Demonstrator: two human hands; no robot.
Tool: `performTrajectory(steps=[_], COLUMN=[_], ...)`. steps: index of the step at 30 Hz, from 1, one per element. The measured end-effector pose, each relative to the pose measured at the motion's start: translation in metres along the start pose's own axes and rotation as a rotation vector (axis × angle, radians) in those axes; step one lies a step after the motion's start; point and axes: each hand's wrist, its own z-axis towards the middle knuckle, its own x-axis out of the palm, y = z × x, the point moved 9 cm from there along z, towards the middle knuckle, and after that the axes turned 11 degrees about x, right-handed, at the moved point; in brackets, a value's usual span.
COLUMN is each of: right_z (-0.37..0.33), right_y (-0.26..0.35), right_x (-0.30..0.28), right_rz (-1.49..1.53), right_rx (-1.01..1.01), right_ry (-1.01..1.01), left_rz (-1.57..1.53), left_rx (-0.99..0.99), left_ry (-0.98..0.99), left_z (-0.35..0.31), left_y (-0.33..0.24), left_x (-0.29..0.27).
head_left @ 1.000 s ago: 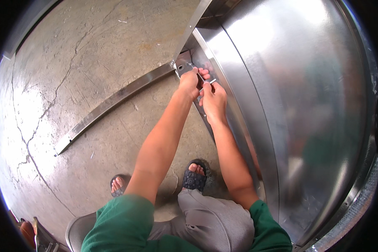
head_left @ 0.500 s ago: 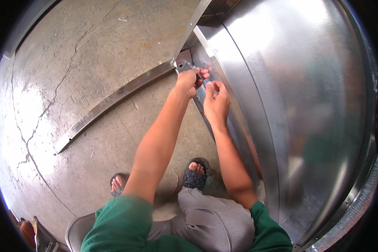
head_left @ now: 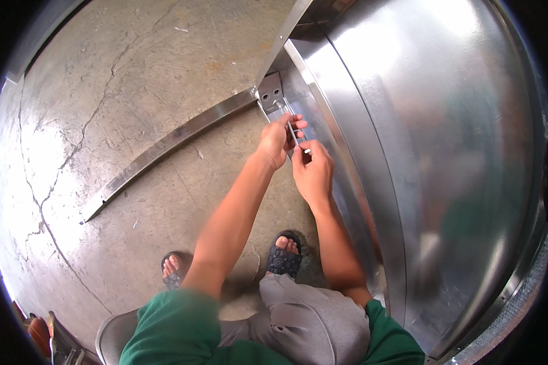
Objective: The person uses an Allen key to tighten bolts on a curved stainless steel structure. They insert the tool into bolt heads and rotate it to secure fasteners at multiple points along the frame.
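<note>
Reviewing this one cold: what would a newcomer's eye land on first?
Probably the broad, glossy silver metal panel filling the right side. Near upper centre, the left hand and right hand meet at a thin silver metal rod. At left, a long silver metal bar stretches over the cracked grey concrete floor.

Head view, seen from above. Left hand (head_left: pixel 276 141), fingers curled, beside thin rod (head_left: pixel 291 126); right hand (head_left: pixel 314 175) pinching rod's near end. Beyond: metal plate (head_left: pixel 271 86) with two holes, at frame corner. Left: long metal bar (head_left: pixel 176 136) across cracked concrete floor (head_left: pixel 158 231). Right: tall shiny metal panel (head_left: pixel 463 164). Below: dark patterned sandals (head_left: pixel 284 263).
</note>
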Motion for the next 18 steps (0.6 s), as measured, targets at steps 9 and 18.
performTrajectory(steps=[9, 18], right_z=[-0.048, -0.064], right_y=[-0.019, -0.025], right_x=[-0.029, -0.046], right_rz=[0.121, 0.342], right_rx=[0.141, 0.156], right_ry=[0.021, 0.032], left_rz=[-0.115, 0.77], left_rx=[-0.048, 0.279], left_ry=[-0.168, -0.199], left_z=[0.004, -0.008], left_y=[0.029, -0.001], left_x=[-0.021, -0.051])
